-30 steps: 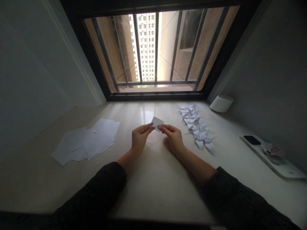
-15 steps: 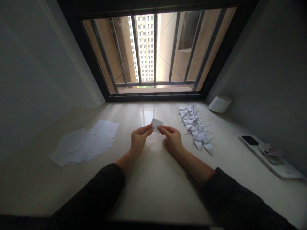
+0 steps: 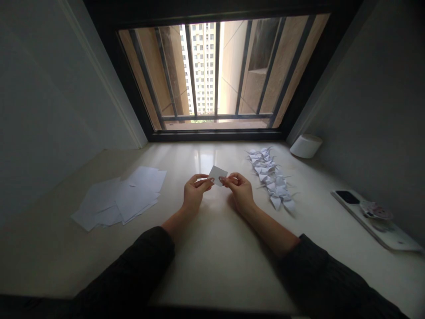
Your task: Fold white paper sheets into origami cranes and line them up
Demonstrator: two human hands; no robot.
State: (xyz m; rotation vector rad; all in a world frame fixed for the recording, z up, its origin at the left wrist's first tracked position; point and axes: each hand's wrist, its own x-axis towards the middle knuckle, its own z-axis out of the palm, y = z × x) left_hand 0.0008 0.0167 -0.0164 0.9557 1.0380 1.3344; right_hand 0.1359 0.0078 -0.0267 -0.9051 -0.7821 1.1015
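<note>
A small square of folded white paper (image 3: 218, 173) is held up between my two hands, one corner pointing away from me. My left hand (image 3: 195, 189) pinches its left side between thumb and fingers. On the right side, the thumb and fingertips of my right hand (image 3: 241, 189) grip it too. Several folded paper cranes (image 3: 277, 184) stand in a cluster to the right of my right hand. Loose sheets of white paper (image 3: 137, 192) lie overlapping in a pile to the left of my left hand.
A phone (image 3: 375, 219) with a decorated grip on its back lies at the right. Near the right wall sits a white roll (image 3: 306, 146). Beyond the pale sill (image 3: 212, 261) is a window with dark bars (image 3: 217, 71).
The whole view has shifted slightly. Both hands still hold the folded paper in nearly the same place, with a small change in how the fingers sit on it.
</note>
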